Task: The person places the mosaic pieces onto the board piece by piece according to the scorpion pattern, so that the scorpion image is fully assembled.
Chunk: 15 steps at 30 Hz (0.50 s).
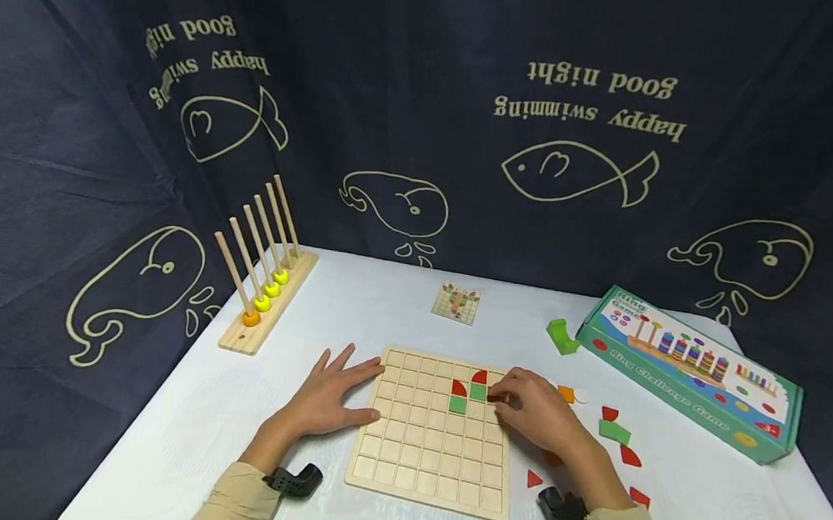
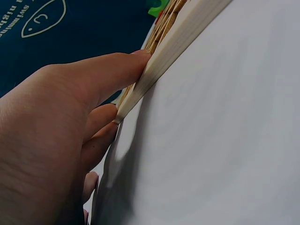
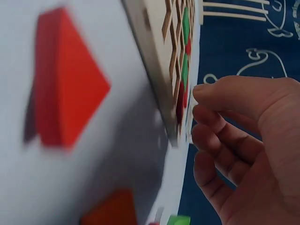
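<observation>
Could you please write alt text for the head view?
A person's right hand is at a dark red piece on a wooden grid board, while the left hand touches the board's left edge. A peg stand sits left, a game box right.

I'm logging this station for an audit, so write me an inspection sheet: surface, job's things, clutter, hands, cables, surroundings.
Surface: white tabletop.
Job's things: wooden grid board holding green squares and red quarter-round pieces; loose red, green and orange pieces to its right; pattern card beyond it.
Clutter: peg rack with orange and yellow rings at left; green Ring Challenge Game box at right.
Left hand: fingers spread, touching the board's left edge.
Right hand: fingers bent beside a dark red piece at the board's right side; grip unclear.
Cables: nothing seen.
Surroundings: dark cloth with fish and whale outlines.
</observation>
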Tool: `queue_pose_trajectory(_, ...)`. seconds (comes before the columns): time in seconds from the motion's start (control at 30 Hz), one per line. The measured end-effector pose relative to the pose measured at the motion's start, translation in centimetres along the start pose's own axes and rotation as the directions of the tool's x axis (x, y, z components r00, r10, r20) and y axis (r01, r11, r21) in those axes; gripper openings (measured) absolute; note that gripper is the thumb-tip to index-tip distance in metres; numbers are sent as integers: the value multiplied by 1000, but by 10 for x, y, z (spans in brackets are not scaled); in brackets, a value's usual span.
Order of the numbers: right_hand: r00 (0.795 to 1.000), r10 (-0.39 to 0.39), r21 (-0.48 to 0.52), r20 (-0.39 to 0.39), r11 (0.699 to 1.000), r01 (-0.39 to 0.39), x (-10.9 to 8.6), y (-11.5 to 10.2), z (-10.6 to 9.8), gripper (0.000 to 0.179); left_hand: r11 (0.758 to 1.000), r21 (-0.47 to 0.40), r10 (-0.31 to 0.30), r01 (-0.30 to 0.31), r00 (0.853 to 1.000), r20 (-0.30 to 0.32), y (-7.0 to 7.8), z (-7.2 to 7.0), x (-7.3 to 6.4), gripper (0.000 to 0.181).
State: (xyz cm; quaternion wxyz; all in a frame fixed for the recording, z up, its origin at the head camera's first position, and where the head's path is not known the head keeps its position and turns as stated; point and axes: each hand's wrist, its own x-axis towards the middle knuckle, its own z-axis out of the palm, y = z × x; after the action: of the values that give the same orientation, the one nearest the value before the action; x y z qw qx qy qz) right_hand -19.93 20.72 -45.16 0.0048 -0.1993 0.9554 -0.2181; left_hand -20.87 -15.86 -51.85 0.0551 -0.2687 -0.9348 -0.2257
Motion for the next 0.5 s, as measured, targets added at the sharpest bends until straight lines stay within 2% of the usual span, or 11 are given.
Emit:
queue_pose_trajectory(0.3, 993, 98, -15, -69, 995, -99, -13, 24, -11, 35, 1000, -1, 3, -3, 1000, 1, 0, 0, 0, 76)
queue_pose_trajectory(0.5, 988, 117, 9, -100, 993, -117, -21, 41, -20, 34, 1000, -3, -2, 2, 1000, -4, 1, 0, 0, 76)
